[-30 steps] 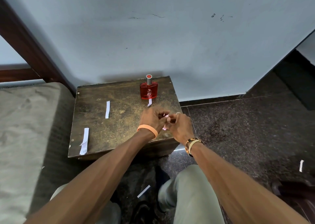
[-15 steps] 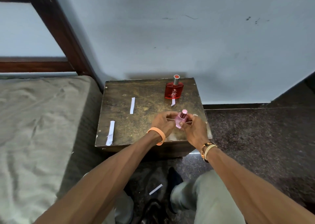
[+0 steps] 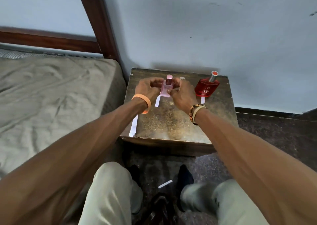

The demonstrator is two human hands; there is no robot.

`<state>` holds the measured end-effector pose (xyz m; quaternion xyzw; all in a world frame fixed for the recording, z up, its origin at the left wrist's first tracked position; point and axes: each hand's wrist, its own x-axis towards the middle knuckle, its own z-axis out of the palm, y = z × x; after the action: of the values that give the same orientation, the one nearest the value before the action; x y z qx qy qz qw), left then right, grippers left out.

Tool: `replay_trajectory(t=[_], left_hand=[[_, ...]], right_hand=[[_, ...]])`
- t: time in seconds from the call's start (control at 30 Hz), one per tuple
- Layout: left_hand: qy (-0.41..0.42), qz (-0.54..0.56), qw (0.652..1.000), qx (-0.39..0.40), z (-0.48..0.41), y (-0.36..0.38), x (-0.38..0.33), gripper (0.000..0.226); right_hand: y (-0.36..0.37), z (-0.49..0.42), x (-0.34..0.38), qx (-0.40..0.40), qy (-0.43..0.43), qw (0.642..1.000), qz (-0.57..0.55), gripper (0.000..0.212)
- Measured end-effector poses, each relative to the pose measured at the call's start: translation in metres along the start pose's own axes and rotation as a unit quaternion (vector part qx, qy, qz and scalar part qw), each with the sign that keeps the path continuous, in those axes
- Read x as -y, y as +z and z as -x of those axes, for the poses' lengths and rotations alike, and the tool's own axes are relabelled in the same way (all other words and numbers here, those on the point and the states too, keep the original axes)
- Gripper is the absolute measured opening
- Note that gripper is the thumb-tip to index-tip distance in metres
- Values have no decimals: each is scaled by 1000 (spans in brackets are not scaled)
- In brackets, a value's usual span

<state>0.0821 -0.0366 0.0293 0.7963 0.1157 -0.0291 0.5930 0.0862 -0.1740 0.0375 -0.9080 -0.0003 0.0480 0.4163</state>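
A small pink perfume bottle [image 3: 167, 87] with a pink cap stands near the back of a worn brown wooden stool [image 3: 178, 122]. My left hand [image 3: 148, 88] curls round its left side and my right hand [image 3: 181, 92] pinches its right side and base. A white paper strip [image 3: 157, 101] lies just under the bottle's front. A red perfume bottle [image 3: 206, 86] with a silver neck stands at the stool's back right, with another white strip [image 3: 203, 100] in front of it. A third strip [image 3: 134, 125] lies along the stool's left edge.
A bed with an olive sheet [image 3: 51, 91] and a dark wooden frame [image 3: 97, 24] is on the left, close to the stool. A pale wall [image 3: 205, 27] rises right behind. My knees are below, and a paper strip [image 3: 165, 184] lies on the dark floor.
Both hands have carried the pink bottle from the stool's front right to its back, above the middle strip. The view has swung to the left.
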Motion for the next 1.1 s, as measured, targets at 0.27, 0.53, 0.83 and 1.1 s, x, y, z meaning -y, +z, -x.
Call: replay_trajectory(t=[0.27, 0.53, 0.83, 1.1], left_hand=[[-31, 0, 999, -20, -33, -7, 27, 42], [-45, -2, 999, -19, -41, -3, 40, 40], [-42, -8, 999, -31, -40, -1, 43, 43], [-38, -59, 997, -45, -38, -2, 47, 41]], right_hand=[[35, -35, -1, 22, 42, 999, 4, 32], [46, -41, -10, 11, 46, 999, 14, 34], [48, -41, -14, 24, 41, 999, 17, 40], [49, -38, -17, 47, 42, 998, 19, 47]])
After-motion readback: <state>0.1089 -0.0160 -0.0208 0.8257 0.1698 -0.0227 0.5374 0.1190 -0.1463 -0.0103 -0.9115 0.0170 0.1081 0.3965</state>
